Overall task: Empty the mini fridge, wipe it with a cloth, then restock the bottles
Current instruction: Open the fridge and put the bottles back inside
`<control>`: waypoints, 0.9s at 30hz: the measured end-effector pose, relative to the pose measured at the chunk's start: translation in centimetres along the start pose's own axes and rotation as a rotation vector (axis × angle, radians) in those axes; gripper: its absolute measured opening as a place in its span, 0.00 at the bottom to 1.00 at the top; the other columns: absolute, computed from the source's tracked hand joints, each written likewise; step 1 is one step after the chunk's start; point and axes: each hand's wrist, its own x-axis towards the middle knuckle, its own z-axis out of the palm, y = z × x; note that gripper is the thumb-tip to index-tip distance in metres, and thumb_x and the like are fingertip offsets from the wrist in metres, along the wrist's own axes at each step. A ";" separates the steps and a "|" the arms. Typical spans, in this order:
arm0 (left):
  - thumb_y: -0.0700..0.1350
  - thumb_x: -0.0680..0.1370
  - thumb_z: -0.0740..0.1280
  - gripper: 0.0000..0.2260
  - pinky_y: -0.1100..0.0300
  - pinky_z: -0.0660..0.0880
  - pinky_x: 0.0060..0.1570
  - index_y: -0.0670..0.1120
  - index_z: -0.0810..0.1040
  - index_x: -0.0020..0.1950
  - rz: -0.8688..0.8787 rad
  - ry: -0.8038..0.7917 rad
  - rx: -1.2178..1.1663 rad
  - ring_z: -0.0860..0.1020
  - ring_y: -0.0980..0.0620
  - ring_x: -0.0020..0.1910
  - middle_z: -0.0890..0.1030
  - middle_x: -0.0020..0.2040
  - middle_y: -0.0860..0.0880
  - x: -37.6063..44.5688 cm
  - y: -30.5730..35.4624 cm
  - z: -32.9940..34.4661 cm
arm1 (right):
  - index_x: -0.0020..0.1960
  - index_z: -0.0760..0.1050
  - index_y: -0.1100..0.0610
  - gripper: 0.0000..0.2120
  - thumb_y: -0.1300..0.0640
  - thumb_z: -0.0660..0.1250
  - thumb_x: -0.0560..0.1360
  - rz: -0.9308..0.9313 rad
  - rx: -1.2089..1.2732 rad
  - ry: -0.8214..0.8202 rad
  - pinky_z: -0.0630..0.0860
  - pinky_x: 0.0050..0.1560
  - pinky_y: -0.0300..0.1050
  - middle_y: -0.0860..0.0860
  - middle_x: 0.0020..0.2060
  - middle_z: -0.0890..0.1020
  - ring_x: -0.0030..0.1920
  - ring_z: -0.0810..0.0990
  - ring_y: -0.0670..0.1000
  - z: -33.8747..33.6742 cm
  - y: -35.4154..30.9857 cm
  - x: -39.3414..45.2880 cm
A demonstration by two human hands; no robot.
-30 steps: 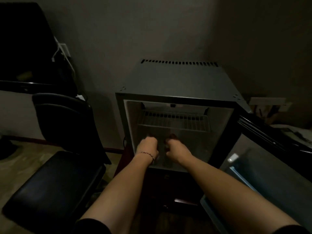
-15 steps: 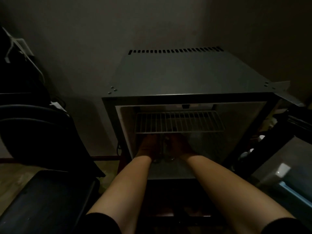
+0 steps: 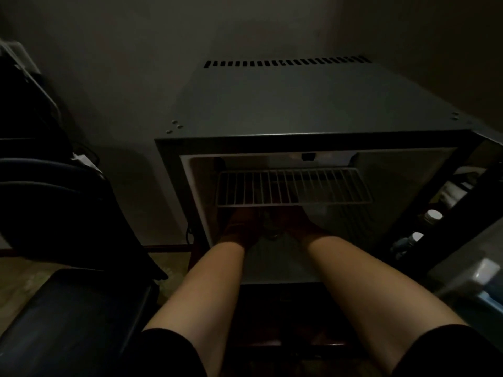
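Note:
The mini fridge (image 3: pixel 299 104) stands open in a dim room. A white wire shelf (image 3: pixel 294 186) spans its upper half. Both my arms reach into the lower compartment beneath that shelf. My left hand (image 3: pixel 239 227) and my right hand (image 3: pixel 298 224) lie close together in deep shadow on the fridge floor. Between them a small glinting object (image 3: pixel 273 234), perhaps part of a bottle, shows faintly. The fingers of both hands are hidden by darkness and the shelf. Two bottles with white caps (image 3: pixel 432 215) stand in the open door's rack at the right.
A black office chair (image 3: pixel 62 308) stands close on the left, its backrest near the fridge's side. The open fridge door (image 3: pixel 468 273) juts out at the right. A dark cabinet (image 3: pixel 285 308) sits under the fridge. Cables hang on the wall at the far left.
My view has closed in on the fridge and tipped down. Both hands have pushed deeper into the lower compartment, from its front edge to under the wire shelf.

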 end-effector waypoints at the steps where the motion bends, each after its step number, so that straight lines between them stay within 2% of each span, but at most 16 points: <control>1: 0.44 0.81 0.64 0.08 0.48 0.70 0.67 0.46 0.76 0.60 -0.007 0.040 0.047 0.75 0.42 0.62 0.78 0.59 0.45 0.3 -0.1 0.0 | 0.68 0.72 0.65 0.18 0.60 0.65 0.81 -0.005 -0.016 0.008 0.71 0.65 0.48 0.64 0.65 0.75 0.67 0.73 0.62 -0.2 0.0 0.0; 4: 0.45 0.81 0.63 0.15 0.55 0.71 0.63 0.43 0.75 0.68 -0.037 -0.054 0.098 0.75 0.44 0.65 0.77 0.65 0.43 0.2 0.2 -0.5 | 0.74 0.67 0.61 0.27 0.57 0.71 0.78 -0.036 0.014 0.013 0.65 0.72 0.50 0.61 0.71 0.72 0.71 0.70 0.60 -0.6 -0.2 -0.9; 7: 0.48 0.80 0.66 0.17 0.59 0.67 0.62 0.45 0.74 0.68 0.003 0.016 0.054 0.73 0.44 0.66 0.76 0.67 0.43 -1.0 0.8 -1.2 | 0.74 0.68 0.55 0.29 0.51 0.72 0.76 -0.075 -0.023 -0.003 0.69 0.71 0.56 0.59 0.71 0.72 0.71 0.71 0.60 -0.5 -0.1 -2.1; 9: 0.49 0.79 0.68 0.20 0.55 0.68 0.64 0.46 0.73 0.69 -0.004 0.025 0.060 0.73 0.42 0.66 0.74 0.68 0.43 -2.1 1.6 -1.2 | 0.75 0.68 0.51 0.29 0.48 0.71 0.76 -0.062 -0.130 -0.024 0.71 0.69 0.56 0.57 0.72 0.72 0.70 0.72 0.60 -0.9 -0.1 -3.0; 13: 0.49 0.80 0.64 0.28 0.44 0.70 0.67 0.48 0.57 0.78 -0.108 0.004 0.206 0.67 0.39 0.71 0.61 0.76 0.41 -5.4 3.4 -1.2 | 0.76 0.66 0.48 0.28 0.44 0.67 0.78 -0.037 -0.284 -0.063 0.72 0.68 0.55 0.55 0.74 0.69 0.69 0.72 0.60 -2.6 -1.2 -6.5; 14: 0.49 0.79 0.65 0.30 0.44 0.71 0.66 0.49 0.56 0.78 -0.142 -0.027 0.217 0.68 0.39 0.70 0.61 0.76 0.41 -6.5 4.1 -1.3 | 0.75 0.67 0.49 0.27 0.45 0.67 0.78 -0.050 -0.292 -0.076 0.72 0.68 0.54 0.56 0.73 0.70 0.69 0.73 0.60 -3.2 -1.5 -7.6; 16: 0.50 0.77 0.68 0.28 0.45 0.74 0.63 0.47 0.63 0.75 -0.175 -0.104 0.265 0.71 0.39 0.67 0.67 0.73 0.41 -9.1 5.7 -1.6 | 0.72 0.71 0.51 0.24 0.49 0.68 0.78 -0.082 -0.363 -0.113 0.74 0.65 0.53 0.57 0.69 0.74 0.65 0.75 0.60 -4.3 -1.4 -10.1; 18: 0.50 0.76 0.70 0.24 0.47 0.75 0.60 0.45 0.70 0.68 -0.170 -0.101 0.332 0.72 0.40 0.64 0.71 0.67 0.42 -12.2 7.3 -1.7 | 0.68 0.72 0.52 0.21 0.51 0.68 0.77 -0.136 -0.479 -0.124 0.77 0.61 0.53 0.58 0.65 0.76 0.62 0.77 0.61 -5.3 -0.8 -13.0; 22: 0.53 0.73 0.73 0.31 0.46 0.72 0.63 0.45 0.65 0.70 -0.161 -0.002 0.384 0.66 0.40 0.67 0.65 0.68 0.43 -19.0 10.2 -0.7 | 0.70 0.67 0.53 0.26 0.49 0.71 0.76 -0.282 -0.618 -0.137 0.77 0.59 0.56 0.55 0.66 0.67 0.63 0.74 0.59 -7.6 0.1 -19.2; 27: 0.48 0.74 0.72 0.28 0.47 0.71 0.63 0.44 0.64 0.70 -0.165 0.040 0.361 0.65 0.39 0.68 0.65 0.68 0.43 -26.2 14.5 0.0 | 0.68 0.68 0.52 0.25 0.50 0.72 0.74 -0.408 -0.654 -0.131 0.77 0.56 0.54 0.54 0.64 0.67 0.62 0.73 0.58 -10.3 0.7 -26.2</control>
